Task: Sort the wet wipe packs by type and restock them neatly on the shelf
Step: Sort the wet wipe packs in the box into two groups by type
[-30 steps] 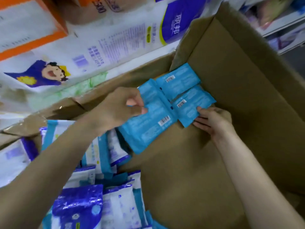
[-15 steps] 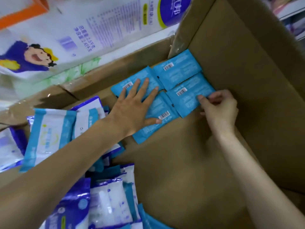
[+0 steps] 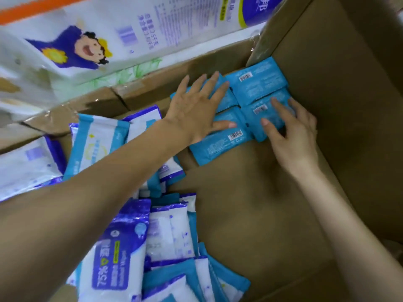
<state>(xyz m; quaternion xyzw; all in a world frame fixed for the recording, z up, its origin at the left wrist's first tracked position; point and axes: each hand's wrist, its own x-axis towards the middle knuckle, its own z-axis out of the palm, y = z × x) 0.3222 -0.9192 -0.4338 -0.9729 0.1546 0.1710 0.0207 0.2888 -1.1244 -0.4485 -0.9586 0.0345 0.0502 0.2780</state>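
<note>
Where the far wall of the large brown cardboard box [image 3: 239, 203] meets its right wall, four flat blue wet wipe packs [image 3: 259, 83] lie barcode side up in a two-by-two block, edges touching; left hand [image 3: 196, 110]: grip fully open, fingers spread flat, pressing on the two left packs, holding nothing; right hand [image 3: 290, 131]: grip open, fingers lightly bent, fingertips and thumb resting on the near right pack, nothing clasped; loose heap of white-and-purple and white-and-teal wipe packs [image 3: 122, 247] along the box's left side; white printed tissue bale with cartoon figure [image 3: 87, 40] beyond the far wall
</note>
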